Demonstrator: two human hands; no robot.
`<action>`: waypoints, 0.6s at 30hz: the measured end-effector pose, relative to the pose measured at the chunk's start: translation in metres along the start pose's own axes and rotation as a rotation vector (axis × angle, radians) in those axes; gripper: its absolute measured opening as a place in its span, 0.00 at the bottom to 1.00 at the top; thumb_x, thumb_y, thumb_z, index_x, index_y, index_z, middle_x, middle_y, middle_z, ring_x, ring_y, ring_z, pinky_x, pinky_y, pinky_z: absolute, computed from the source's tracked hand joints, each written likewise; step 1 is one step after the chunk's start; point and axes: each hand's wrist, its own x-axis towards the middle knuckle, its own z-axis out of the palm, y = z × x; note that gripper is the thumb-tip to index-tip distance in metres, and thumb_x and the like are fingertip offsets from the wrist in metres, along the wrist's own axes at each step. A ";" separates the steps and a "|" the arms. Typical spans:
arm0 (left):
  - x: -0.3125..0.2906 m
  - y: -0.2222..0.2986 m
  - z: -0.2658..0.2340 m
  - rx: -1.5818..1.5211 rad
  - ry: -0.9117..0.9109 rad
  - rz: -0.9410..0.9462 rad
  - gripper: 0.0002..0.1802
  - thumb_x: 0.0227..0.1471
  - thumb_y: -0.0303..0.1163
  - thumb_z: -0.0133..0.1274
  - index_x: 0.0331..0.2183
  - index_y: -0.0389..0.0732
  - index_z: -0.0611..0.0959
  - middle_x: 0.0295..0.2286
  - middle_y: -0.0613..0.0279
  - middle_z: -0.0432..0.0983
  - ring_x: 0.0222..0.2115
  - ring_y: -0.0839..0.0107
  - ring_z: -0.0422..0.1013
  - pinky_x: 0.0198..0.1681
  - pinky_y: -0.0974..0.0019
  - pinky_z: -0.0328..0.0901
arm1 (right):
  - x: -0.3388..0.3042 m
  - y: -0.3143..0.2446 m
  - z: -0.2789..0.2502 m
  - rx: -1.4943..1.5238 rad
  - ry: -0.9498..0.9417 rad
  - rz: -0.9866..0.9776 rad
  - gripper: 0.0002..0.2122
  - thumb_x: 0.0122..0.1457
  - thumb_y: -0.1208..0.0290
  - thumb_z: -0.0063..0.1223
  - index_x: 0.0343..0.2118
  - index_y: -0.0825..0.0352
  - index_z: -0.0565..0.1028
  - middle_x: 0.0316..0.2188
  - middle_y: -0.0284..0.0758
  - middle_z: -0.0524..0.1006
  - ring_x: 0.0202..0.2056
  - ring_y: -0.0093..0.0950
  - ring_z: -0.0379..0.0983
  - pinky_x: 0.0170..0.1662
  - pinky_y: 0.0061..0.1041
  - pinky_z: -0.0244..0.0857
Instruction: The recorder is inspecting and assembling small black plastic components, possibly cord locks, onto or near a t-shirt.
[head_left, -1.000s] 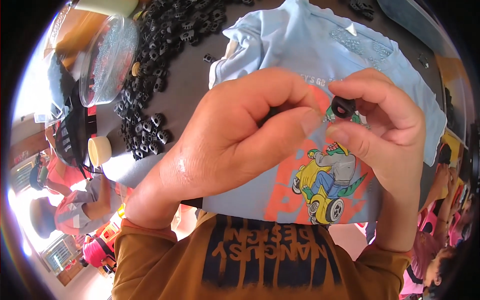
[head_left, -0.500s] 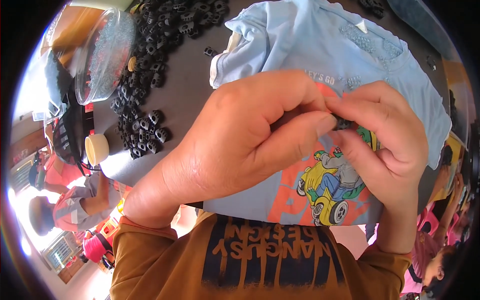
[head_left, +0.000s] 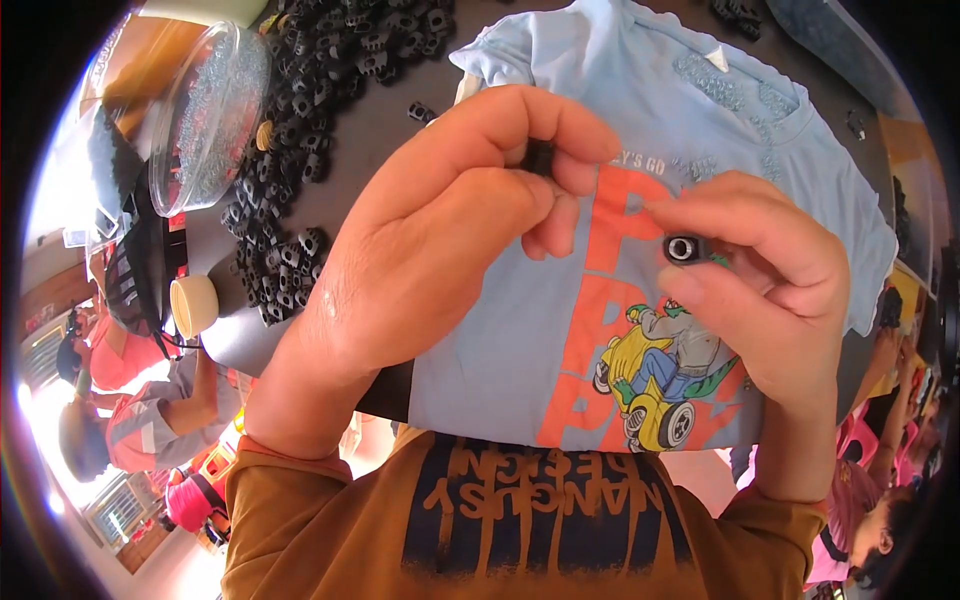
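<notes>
Right hand [head_left: 790, 262] pinches a ringed black part [head_left: 684, 248] edgewise, likely to expose its end, while left hand [head_left: 430, 235] clasps a black piece [head_left: 538, 156] farther left.

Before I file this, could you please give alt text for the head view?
The right hand pinches a small black part with a pale-ringed end, and the left hand holds a half-hidden dark piece, above a light blue printed T-shirt. A heap of black parts and a clear container of shiny pieces are at left.
</notes>
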 end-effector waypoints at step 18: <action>-0.004 -0.003 0.018 -0.097 -0.004 0.188 0.16 0.58 0.31 0.40 0.45 0.32 0.67 0.40 0.45 0.72 0.13 0.82 0.63 0.19 0.81 0.59 | -0.002 0.002 0.012 0.472 0.160 0.233 0.10 0.53 0.80 0.51 0.39 0.73 0.72 0.32 0.36 0.75 0.32 0.21 0.72 0.36 0.17 0.66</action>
